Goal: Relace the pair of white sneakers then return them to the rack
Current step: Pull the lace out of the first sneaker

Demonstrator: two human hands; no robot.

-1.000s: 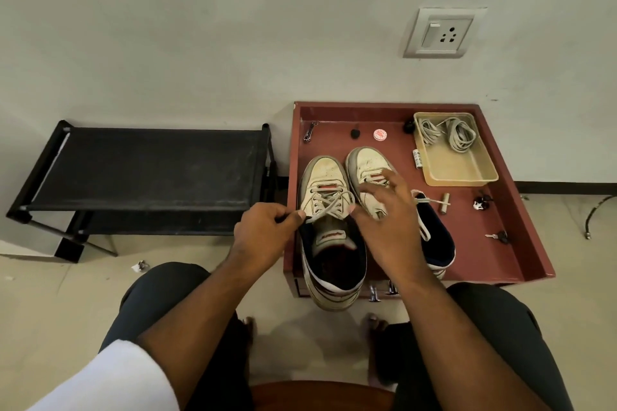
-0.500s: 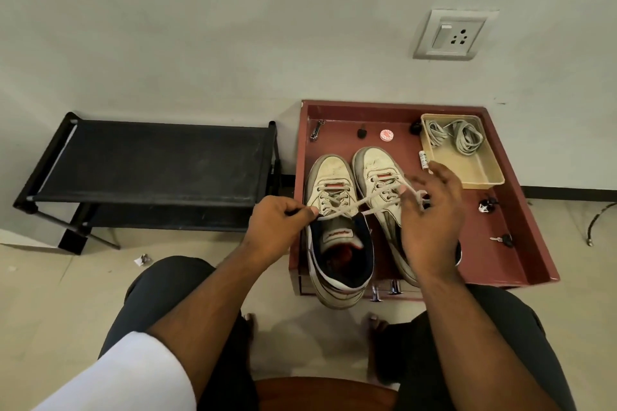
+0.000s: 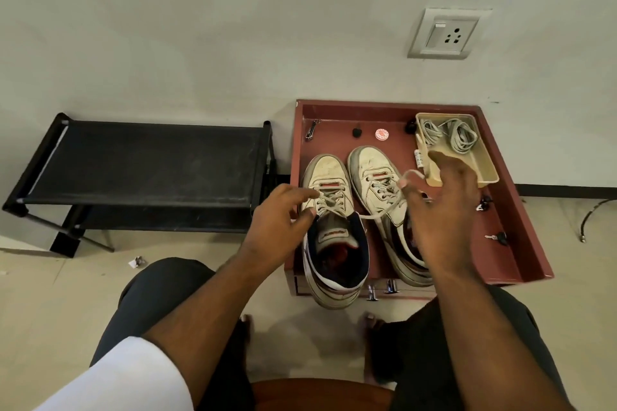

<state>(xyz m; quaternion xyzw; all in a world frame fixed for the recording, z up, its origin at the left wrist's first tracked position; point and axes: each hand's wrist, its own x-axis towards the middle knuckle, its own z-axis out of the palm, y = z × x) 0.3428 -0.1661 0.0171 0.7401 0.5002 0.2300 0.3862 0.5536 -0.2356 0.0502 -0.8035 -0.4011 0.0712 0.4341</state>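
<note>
The lace (image 3: 384, 210) could slip back out of its hole in the left sneaker (image 3: 329, 220) if the right hand (image 3: 437, 210) pulls too hard or lets go too soon. The pull could also drag that sneaker off the front edge of the red tray (image 3: 521, 243), because its heel already hangs over that edge. The lace end could catch on the right sneaker (image 3: 377, 190) too, since it runs right across it.

The right hand's fingers are partly spread, and the fingertips (image 3: 405, 184) pinch the lace end (it loops up just above them). The lace runs from those fingertips down and across to the left sneaker's top holes.

The left hand (image 3: 280, 227) sits just beside the left sneaker. Its fingers are bent, with the thumb and first finger close together at the lace crossings. I cannot tell if they really pinch a lace there or only touch it.

Both sneakers stand side by side in the tray, under the fingers. The black rack (image 3: 140, 163) is well apart from the left hand.
</note>
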